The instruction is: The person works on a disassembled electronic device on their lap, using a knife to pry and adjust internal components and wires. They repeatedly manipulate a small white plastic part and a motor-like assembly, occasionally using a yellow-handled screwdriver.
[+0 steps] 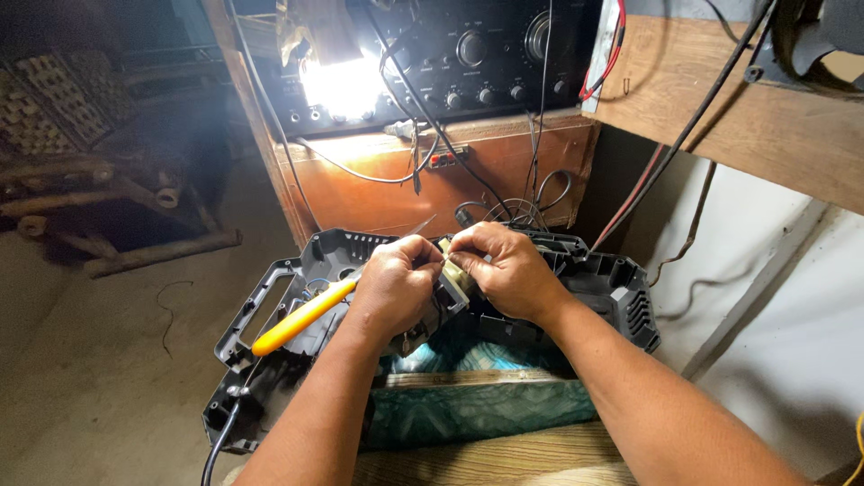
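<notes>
Left hand (pixel 393 283): it sits over the middle of the black plastic case (pixel 621 288). Its fingers are clenched around a tool with a yellow handle (pixel 301 317) and also pinch the small part.
Right hand (pixel 507 268): it is just beside the left hand, above the middle of the black plastic case. Its fingers grasp the small part from the other side.
Small part (pixel 454 277): a little pale and grey piece, held between the two hands, above the black plastic case. Most of it is hidden by the fingers.
Yellow handle: it sticks out of the left hand toward the left side of the black plastic case, tilted downward. A thin metal tip (pixel 421 224) pokes up past the hand.
Black plastic case: it lies open on the floor, in front of the person. A black cord (pixel 216 450) runs out of its near left corner.
Teal cloth (pixel 477 405): it lies on the near side of the black plastic case, under the arms.
Wooden cabinet (pixel 405 184): it stands behind the black plastic case, with wires hanging down its front.
Black machine with knobs (pixel 468 63): it sits on top of the wooden cabinet, behind the black plastic case. A bright light (pixel 342 87) glows on its left part.
</notes>
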